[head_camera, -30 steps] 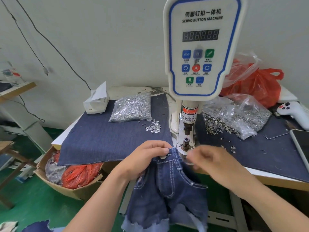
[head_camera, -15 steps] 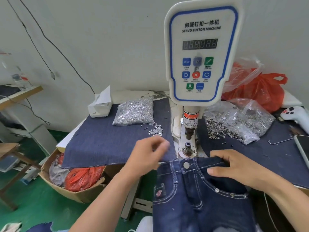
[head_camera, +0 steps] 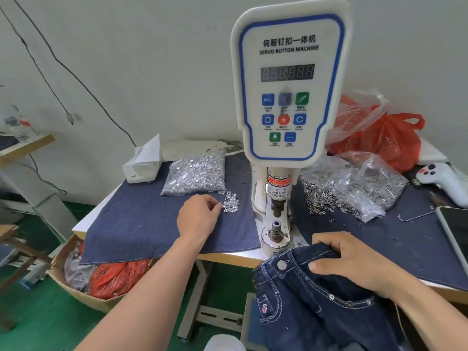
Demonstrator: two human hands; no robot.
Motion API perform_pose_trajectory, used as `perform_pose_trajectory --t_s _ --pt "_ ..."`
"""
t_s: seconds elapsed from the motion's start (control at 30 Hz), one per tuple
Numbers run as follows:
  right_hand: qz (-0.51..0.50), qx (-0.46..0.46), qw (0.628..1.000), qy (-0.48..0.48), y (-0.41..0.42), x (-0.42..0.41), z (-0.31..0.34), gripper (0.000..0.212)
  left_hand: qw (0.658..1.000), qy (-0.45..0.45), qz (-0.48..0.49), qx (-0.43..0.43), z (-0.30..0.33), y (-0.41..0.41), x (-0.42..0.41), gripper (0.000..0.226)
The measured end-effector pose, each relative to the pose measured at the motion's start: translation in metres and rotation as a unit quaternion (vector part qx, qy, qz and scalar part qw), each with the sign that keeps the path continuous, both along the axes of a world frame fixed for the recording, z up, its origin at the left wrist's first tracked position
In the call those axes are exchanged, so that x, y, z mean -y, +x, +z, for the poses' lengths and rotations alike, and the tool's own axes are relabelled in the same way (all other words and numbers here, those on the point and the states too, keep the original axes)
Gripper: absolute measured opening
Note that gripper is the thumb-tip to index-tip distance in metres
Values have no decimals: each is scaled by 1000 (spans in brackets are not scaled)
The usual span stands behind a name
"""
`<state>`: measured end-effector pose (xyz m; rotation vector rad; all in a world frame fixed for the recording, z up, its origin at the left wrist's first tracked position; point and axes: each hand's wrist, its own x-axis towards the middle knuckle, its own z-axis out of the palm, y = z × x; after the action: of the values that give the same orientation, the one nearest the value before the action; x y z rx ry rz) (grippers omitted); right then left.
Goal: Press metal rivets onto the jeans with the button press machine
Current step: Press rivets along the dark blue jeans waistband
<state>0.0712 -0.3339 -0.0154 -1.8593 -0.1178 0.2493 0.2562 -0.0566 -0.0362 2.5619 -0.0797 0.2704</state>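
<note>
Jeans (head_camera: pixel 316 295) hang over the front edge of the table (head_camera: pixel 228 257), waistband up, just below the base of the button machine (head_camera: pixel 288 97). The right hand (head_camera: pixel 354 264) grips the waistband, fingers curled over the top edge and thumb pressed flat on the denim near the metal waist button (head_camera: pixel 281 264). Several small rivets (head_camera: pixel 349 303) already sit along the front pocket seam.

The left hand (head_camera: pixel 200 216) is stretched out to the left of the machine, over a dark denim cloth (head_camera: pixel 152 224) spread on the table. Its fingertips are drawn together at a small loose heap of silvery studs (head_camera: pixel 231 203); whether a stud is already pinched between them I cannot tell, since the pieces are too small. Just behind that heap lies a clear bag of studs (head_camera: pixel 197 176), and beyond it a white tissue box (head_camera: pixel 143 165).

The machine stands upright between the two hands, its white panel marked "SERVO BUTTON MACHINE" with coloured buttons and a dark display. Below the panel the punch (head_camera: pixel 278 206) hangs apart from the lower die (head_camera: pixel 275 228), with nothing between them.

To the right of the machine an open plastic bag of metal rings (head_camera: pixel 354 188) spills onto the cloth. Behind it is a red plastic bag (head_camera: pixel 387 140); further right, a white controller (head_camera: pixel 440 178) and the edge of a phone (head_camera: pixel 453 231). A cardboard box (head_camera: pixel 76 282) with red bags sits on the green floor under the table's left end.
</note>
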Motion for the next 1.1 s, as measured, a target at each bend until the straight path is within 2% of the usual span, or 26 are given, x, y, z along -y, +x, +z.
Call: perform_pose_trajectory --t_s 0.3,0.4,0.5,0.6,0.7,0.77,0.97,1.1 --pt "-3 -14 1000 -9 -1 1 0 31 1000 5 -12 -10 0 -2 -1 16" --pt "-6 -12 1000 -13 0 1 0 35 999 -44 -9 16 6 -9 0 15" --pt "-8 -7 1000 -14 0 1 0 37 980 -165 -106 40 21 -35 11 10" --pt "-12 -9 1000 -7 0 1 -1 38 952 -176 -251 -2 26 -68 31 19" --pt "-14 -9 1000 -7 0 1 -1 38 938 -198 -283 -18 27 -84 45 26" --pt "-14 -11 1000 -7 0 0 -2 38 938 -203 -282 -17 29 -86 50 28" --pt "-18 -13 1000 -6 0 1 -3 35 945 -162 -284 -1 33 -85 54 8" --pt "-20 -15 1000 -12 -1 1 -2 30 945 -142 -294 21 34 -82 51 3"
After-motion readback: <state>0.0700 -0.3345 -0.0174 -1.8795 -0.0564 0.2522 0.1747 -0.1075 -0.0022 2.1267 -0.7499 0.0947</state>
